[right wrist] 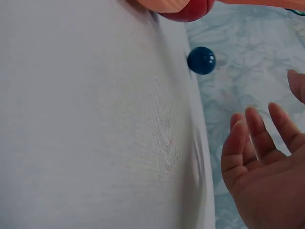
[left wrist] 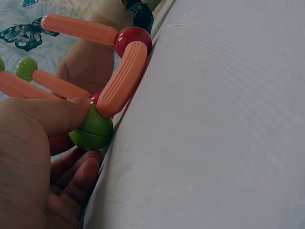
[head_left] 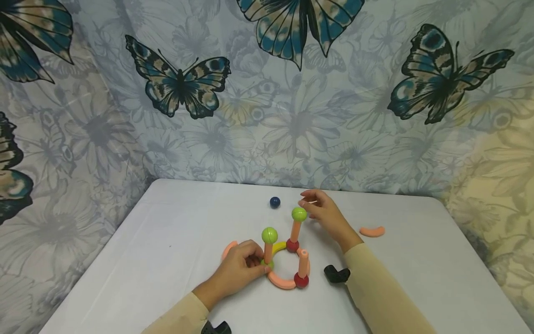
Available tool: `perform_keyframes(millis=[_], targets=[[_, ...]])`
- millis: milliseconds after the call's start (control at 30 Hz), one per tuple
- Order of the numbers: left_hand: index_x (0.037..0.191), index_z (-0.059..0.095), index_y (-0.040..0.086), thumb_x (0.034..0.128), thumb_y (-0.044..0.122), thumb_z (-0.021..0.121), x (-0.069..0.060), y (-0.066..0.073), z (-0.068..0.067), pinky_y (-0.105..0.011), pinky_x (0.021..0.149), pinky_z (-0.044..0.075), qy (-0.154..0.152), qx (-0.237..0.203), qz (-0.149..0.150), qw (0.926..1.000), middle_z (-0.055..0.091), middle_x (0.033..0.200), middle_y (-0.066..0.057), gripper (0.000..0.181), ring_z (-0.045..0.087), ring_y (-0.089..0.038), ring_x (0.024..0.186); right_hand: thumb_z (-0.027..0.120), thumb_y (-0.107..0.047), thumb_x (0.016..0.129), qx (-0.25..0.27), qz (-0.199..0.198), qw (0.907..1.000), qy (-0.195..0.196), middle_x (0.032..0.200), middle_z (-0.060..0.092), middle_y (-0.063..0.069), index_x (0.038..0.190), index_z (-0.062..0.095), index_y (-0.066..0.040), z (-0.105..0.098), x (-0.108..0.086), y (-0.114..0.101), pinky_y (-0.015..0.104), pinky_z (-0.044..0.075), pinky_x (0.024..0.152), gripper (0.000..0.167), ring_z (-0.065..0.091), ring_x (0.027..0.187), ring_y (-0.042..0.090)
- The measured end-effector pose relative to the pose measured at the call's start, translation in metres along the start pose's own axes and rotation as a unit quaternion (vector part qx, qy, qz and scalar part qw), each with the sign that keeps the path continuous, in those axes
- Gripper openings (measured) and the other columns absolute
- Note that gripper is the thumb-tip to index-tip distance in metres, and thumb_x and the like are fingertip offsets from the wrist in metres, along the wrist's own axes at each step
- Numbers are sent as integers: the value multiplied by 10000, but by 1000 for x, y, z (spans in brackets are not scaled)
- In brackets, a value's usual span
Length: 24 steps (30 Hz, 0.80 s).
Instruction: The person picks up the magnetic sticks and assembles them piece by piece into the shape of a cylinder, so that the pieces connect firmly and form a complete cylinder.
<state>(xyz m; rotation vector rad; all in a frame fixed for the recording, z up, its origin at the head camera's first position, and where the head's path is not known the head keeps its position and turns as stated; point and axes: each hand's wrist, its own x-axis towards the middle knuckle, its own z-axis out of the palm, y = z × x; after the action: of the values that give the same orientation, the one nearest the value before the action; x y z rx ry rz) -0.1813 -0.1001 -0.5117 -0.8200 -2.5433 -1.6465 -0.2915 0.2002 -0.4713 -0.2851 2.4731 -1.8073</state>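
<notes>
A ring of curved orange and yellow [head_left: 278, 247] rods joined by balls lies on the table, with straight orange rods standing up from it. My left hand [head_left: 242, 263] pinches the lower green ball [left wrist: 93, 129] at the ring's left side. Above that ball, an upright rod carries another green ball [head_left: 269, 235]. At the back, a rod on a red ball [head_left: 292, 245] is topped by a green ball [head_left: 299, 214]. The front right rod [head_left: 303, 263] stands bare-topped on a red ball [head_left: 301, 280]. My right hand [head_left: 325, 211] is beside the back green ball, fingers loosely bent, holding nothing.
A dark blue ball [head_left: 275, 202] lies behind the ring on the white table [head_left: 167, 278]. One curved orange rod [head_left: 372, 231] lies to the right; another [head_left: 228, 249] is partly hidden behind my left hand. Butterfly-patterned cloth [head_left: 267, 116] hangs behind the table.
</notes>
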Motion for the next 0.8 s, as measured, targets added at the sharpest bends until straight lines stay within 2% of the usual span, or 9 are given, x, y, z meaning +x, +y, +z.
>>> perform_keyframes(millis=[233,467,800], targets=[[982,743,170,897,117,920,1,2,-1,-268,683,545,-43,14,-29,10000,668,928,17,204,641,-122,798,742,-344,1055,-401,123,9975,-566,1433,578,166,1532,539,-47,7,20,-4,448,516,907,597,611,1246,352],[983,736,168,898,110,920,1,1,-1,-264,683,541,-68,-58,-9,10000,669,928,-6,211,645,-150,800,771,-298,1035,-549,135,9944,-897,1480,579,156,1550,540,-86,14,34,-1,574,481,1080,603,564,1367,386],[981,719,170,901,112,919,1,-1,-1,-263,678,541,-43,-36,134,9999,662,927,-10,223,647,-162,797,809,-272,1006,-964,-87,9839,-1504,1553,562,96,1545,560,-134,26,50,-3,612,417,1144,610,515,1401,396]])
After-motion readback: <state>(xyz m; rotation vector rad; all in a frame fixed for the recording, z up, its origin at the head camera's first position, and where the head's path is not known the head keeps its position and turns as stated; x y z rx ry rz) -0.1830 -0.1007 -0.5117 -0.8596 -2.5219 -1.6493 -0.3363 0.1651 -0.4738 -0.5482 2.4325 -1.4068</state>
